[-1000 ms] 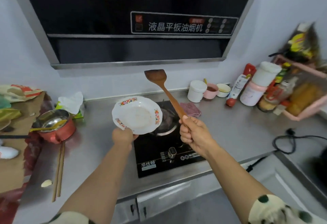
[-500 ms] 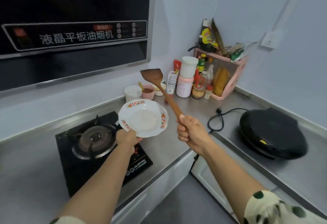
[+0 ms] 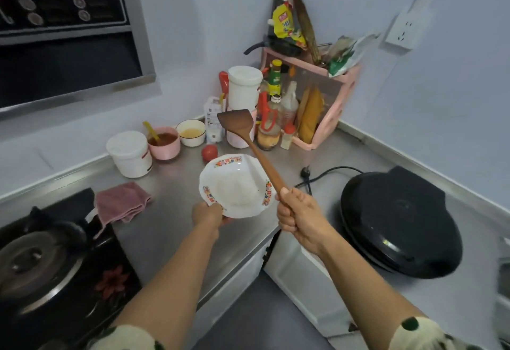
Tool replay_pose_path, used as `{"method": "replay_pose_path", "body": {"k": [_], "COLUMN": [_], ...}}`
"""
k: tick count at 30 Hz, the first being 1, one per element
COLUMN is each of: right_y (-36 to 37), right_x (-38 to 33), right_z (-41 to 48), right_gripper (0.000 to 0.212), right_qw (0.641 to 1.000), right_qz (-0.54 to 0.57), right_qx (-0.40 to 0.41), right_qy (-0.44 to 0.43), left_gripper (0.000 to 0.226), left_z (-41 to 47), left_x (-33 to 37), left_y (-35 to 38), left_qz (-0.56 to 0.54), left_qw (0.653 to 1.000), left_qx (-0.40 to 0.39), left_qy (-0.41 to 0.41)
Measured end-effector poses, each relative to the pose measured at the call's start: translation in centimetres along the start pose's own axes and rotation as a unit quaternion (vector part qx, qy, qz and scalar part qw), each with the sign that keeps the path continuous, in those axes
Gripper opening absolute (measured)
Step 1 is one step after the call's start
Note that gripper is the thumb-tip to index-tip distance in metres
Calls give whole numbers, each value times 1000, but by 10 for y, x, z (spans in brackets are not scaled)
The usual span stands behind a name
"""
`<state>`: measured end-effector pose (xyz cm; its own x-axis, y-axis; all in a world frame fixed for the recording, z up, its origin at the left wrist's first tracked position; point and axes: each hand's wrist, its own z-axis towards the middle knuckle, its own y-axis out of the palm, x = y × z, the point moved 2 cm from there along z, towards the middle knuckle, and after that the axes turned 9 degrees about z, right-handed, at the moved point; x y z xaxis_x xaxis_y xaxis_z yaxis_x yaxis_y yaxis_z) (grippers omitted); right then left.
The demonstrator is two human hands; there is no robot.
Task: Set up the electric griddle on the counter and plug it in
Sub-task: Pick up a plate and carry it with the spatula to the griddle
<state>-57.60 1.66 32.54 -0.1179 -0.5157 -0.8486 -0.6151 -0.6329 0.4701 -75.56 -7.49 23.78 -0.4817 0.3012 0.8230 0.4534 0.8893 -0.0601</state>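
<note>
- The black electric griddle (image 3: 400, 222), lid closed, sits on the steel tabletop (image 3: 171, 228) just right of the right hand (image 3: 299, 215); its cord (image 3: 328, 173) lies unplugged behind, the wall socket (image 3: 404, 30) well above.
- The left hand (image 3: 208, 213) grips one white floral plate (image 3: 237, 185) by its near rim.
- The right hand is fisted around one wooden spatula (image 3: 248, 139), blade up.
- Between the hands and the corner: one tomato (image 3: 209, 152), two small bowls, one pink rack (image 3: 331, 101).
- One pink cloth (image 3: 121, 202) lies beside the stove (image 3: 47, 267).
</note>
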Motion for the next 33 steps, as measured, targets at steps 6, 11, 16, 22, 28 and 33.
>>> {"method": "replay_pose_path", "body": {"k": [6, 11, 16, 22, 28, 33], "right_y": [-47, -72, -82, -85, -88, -91], "right_x": [-1, 6, 17, 25, 32, 36], "right_z": [39, 65, 81, 90, 92, 91], "right_gripper": [19, 20, 23, 18, 19, 23], "right_qw": [1000, 999, 999, 998, 998, 998], "right_qz": [7, 12, 9, 16, 21, 15], "right_qx": [-9, -1, 19, 29, 29, 21], "right_qy": [18, 32, 42, 46, 45, 49], "left_gripper": [21, 25, 30, 30, 31, 22], "left_z": [42, 76, 101, 118, 123, 127], "left_x": [-15, -22, -29, -31, -36, -40], "left_y": [49, 71, 79, 79, 80, 80], "left_qz": [4, 12, 15, 23, 13, 7], "left_qw": [999, 998, 997, 997, 996, 995], "left_qx": [14, 16, 18, 30, 31, 32], "left_qy": [-34, -57, -71, -72, -85, -94]}}
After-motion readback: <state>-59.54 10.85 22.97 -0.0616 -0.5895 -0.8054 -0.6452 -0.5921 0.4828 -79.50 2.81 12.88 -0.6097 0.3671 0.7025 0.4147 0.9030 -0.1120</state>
